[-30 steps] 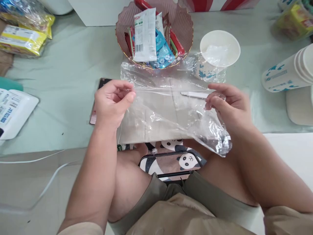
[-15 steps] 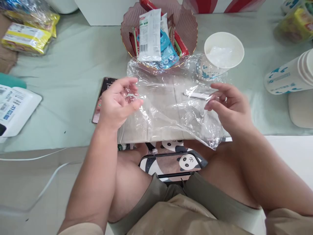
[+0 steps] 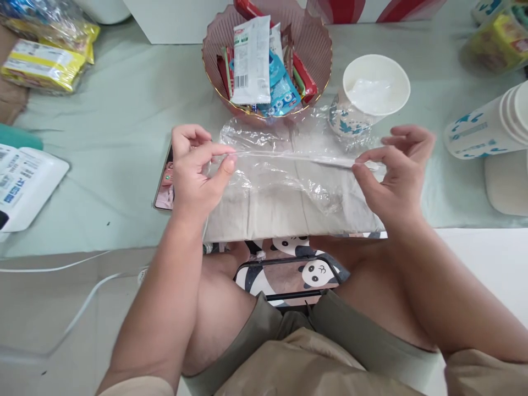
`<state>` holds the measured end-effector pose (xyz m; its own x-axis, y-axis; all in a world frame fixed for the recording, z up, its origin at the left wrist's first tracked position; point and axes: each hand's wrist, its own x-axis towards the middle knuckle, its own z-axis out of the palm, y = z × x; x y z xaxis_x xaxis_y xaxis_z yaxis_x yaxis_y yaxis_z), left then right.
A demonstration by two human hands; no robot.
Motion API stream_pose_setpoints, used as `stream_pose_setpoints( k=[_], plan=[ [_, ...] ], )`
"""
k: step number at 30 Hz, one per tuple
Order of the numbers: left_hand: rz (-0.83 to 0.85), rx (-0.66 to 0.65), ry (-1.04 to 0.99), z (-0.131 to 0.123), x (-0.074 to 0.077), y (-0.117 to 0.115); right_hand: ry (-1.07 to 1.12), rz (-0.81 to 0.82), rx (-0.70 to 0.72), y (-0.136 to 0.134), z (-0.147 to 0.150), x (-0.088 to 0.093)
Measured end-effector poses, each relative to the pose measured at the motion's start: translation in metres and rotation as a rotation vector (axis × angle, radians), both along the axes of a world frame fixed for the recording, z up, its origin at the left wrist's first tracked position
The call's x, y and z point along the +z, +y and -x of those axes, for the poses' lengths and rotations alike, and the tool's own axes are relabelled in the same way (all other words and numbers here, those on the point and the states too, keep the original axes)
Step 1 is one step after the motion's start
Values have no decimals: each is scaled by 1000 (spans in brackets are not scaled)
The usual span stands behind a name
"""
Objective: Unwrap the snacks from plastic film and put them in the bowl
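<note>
A clear plastic bag [image 3: 264, 179] is stretched between my two hands above the table. Its upper edge runs taut and nearly level from one hand to the other, with a narrow white strip [image 3: 336, 161] along the right part. My left hand [image 3: 198, 170] pinches the bag's left end between thumb and index finger. At the other end, my right hand [image 3: 391, 168] pinches the edge near the white strip, its other fingers raised. Crumpled film spreads behind and below the taut edge, reaching the paper cup [image 3: 350, 118], which has whitish clear plastic inside.
Behind the bag stands a pink ribbed bowl [image 3: 212, 60] of wrapped snacks. A phone [image 3: 164, 190] lies partly under my left hand. Stacked paper cups [image 3: 474, 129] are at right; yellow packets [image 3: 45, 63] and a white labelled pack [image 3: 31, 184] are at left. The table's front edge is near my knees.
The film's edge has been pulled straight and taut. Both hands have closed into pinches, and my right hand has shifted slightly right. The lower part of the bag hangs less far forward.
</note>
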<state>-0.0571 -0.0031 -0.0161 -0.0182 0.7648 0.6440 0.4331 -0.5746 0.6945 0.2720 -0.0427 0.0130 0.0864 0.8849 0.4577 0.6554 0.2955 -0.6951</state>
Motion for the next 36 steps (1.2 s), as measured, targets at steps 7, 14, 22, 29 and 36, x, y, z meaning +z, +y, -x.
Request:
stream_pose_setpoints(
  k=[7,14,22,29,36],
  plan=[
    [136,-101,-263,-7,6,-1,190,28,160,-7,1,5],
    [409,-182,-440,-17,0,-2,653,307,236,-4,7,-1],
    [507,-18,-636,-15,-19,10,638,696,394,-2,-1,-13],
    [592,32,-621,-4,-19,15,814,630,173,3,2,-5],
    [627,43,-663,-14,-15,11,668,588,242,0,-1,-14]
  ],
)
